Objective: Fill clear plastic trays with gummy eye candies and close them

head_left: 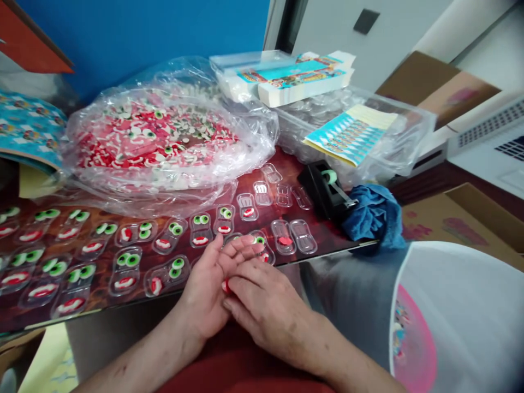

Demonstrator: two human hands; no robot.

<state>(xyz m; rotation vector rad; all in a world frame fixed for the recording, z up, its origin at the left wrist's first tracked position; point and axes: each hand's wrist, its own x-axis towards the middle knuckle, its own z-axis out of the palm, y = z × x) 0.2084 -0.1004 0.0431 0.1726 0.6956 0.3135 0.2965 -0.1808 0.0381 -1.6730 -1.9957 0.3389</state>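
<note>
While both hands meet at the near edge of the board (335,240), the left hand (213,289) lies palm-up with its fingers loosely spread, and the right hand (266,308) rests across it, palm-down. The right thumb and forefinger are pressed together on a small red candy piece (226,285) sitting on the left palm; most of the piece is hidden, so its long axis cannot be told. The left hand cups it but does not clamp it.

Directly beyond the left fingertips, touching or nearly so, lies 1 clear tray (262,245) holding a green eye candy. Just to its right stand 2 more trays: 1 with a red piece (283,237) and 1 empty tray (303,236). These trays lie up and slightly right of the held piece, long axes running away from the person. The right hand is the nearer hand to them. Filled trays (126,261) extend in rows to the left, well apart from the hands. The candy bag (164,136) sits farther back.
</note>
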